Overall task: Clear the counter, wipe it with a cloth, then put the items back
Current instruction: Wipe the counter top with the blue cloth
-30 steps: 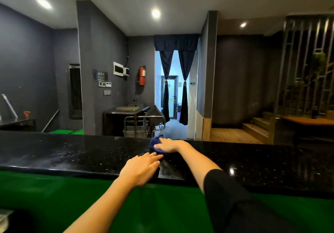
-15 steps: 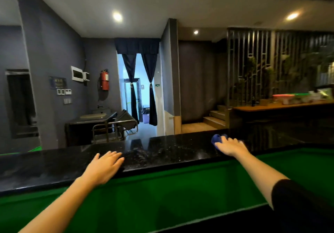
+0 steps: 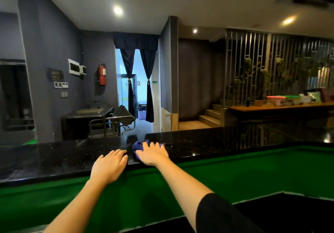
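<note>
A black sleeve covers the right upper arm at the bottom of the view; both forearms are bare. They reach out over a flat, matte green surface that runs up to the counter, a long slab of glossy black stone with pale speckles and a squared front edge.

The left hand lies palm down on the counter's near edge, fingers straight and close together, holding nothing. Just beside it, the right hand is spread wide, palm down, pressing on the cloth. The cloth is dark blue and soft, bunched into folds. Most of it is under the palm, and a lump shows at the thumb side, between the two hands, with a little more past the fingertips. It sits on the counter near the front edge.

Beyond the counter stands a metal cart of shiny tube, carrying dark tilted tubs; what is in them cannot be told. Behind it is a steel sink table against a grey wall, with a red fire extinguisher hanging above. Dark curtains, tied back, frame a bright doorway with a pale bin in it.

To the right, wooden steps rise beside a slatted screen with leafy plants behind it. A long wooden shelf holds a clear tub with a pink lid and one with a green lid; their contents are too small to tell.
</note>
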A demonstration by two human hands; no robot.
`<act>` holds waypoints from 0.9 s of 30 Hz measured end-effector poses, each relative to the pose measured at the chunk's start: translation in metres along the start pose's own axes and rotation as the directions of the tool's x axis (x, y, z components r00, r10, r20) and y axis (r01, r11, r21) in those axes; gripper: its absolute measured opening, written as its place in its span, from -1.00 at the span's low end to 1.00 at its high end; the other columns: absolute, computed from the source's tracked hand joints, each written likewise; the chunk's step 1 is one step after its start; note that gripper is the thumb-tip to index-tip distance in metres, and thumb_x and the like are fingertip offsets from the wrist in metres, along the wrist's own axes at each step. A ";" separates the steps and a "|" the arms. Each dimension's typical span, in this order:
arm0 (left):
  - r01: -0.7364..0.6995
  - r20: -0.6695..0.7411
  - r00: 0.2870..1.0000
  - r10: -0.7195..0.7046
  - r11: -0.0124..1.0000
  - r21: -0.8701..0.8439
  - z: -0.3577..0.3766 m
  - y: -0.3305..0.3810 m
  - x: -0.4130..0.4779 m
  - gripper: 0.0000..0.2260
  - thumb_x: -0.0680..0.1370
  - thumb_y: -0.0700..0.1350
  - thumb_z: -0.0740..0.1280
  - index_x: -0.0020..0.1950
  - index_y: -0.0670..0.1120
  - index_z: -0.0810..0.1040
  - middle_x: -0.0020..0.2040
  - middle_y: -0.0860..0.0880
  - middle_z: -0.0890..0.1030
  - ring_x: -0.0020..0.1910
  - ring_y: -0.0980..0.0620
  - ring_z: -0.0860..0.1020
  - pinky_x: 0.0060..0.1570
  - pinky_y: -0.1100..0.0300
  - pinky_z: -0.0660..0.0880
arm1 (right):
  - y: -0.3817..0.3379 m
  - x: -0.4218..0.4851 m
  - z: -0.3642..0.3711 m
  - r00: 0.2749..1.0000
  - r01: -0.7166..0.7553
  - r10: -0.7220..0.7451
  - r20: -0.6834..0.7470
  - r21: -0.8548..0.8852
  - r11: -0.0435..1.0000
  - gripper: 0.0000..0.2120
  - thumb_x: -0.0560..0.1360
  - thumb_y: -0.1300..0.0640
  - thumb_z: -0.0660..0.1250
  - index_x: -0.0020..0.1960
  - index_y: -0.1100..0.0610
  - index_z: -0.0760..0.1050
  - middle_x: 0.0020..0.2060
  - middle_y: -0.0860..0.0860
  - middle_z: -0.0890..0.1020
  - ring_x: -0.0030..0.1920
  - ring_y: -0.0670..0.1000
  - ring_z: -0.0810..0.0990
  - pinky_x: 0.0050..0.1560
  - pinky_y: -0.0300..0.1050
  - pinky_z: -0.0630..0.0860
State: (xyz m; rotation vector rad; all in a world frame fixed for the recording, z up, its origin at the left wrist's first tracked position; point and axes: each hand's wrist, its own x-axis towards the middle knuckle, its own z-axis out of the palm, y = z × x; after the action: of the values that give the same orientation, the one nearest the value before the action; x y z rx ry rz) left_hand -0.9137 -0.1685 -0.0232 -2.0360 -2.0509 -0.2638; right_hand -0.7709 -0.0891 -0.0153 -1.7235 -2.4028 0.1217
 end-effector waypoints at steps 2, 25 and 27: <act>0.019 0.005 1.000 -0.018 0.998 -0.056 -0.002 0.000 0.000 -0.59 0.67 0.01 -0.09 0.51 0.03 0.18 0.53 0.07 0.20 0.50 0.05 0.18 0.41 0.00 0.18 | 0.016 0.001 -0.008 0.997 0.070 -0.070 0.033 0.000 0.998 -0.37 0.58 -0.25 -0.01 0.52 0.10 0.12 0.48 0.20 0.24 0.47 0.21 0.21 0.44 0.10 0.13; 0.049 -0.045 0.998 -0.049 0.999 -0.004 0.017 -0.001 0.014 -0.35 0.46 0.17 -0.33 0.46 0.08 0.21 0.45 0.13 0.30 0.43 0.12 0.29 0.37 0.00 0.25 | 0.013 0.084 0.001 0.997 -0.047 0.052 0.060 -0.085 0.995 -0.25 0.54 -0.36 -0.11 0.56 0.08 -0.05 0.52 0.27 0.04 0.51 0.31 0.03 0.50 0.22 -0.06; 0.048 -0.023 0.999 -0.048 0.999 0.014 0.014 -0.004 0.013 -0.32 0.44 0.19 -0.34 0.46 0.08 0.21 0.45 0.12 0.30 0.41 0.12 0.30 0.35 0.01 0.26 | -0.018 0.077 0.005 0.995 0.049 -0.046 0.088 -0.032 0.998 -0.28 0.56 -0.33 -0.09 0.56 0.09 -0.04 0.53 0.26 0.04 0.52 0.29 0.01 0.50 0.19 -0.06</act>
State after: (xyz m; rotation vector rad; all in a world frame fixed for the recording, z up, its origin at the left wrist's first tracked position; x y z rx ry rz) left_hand -0.9178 -0.1524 -0.0326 -1.9681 -2.0841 -0.2789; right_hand -0.8125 -0.0224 -0.0096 -1.7083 -2.5202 0.1531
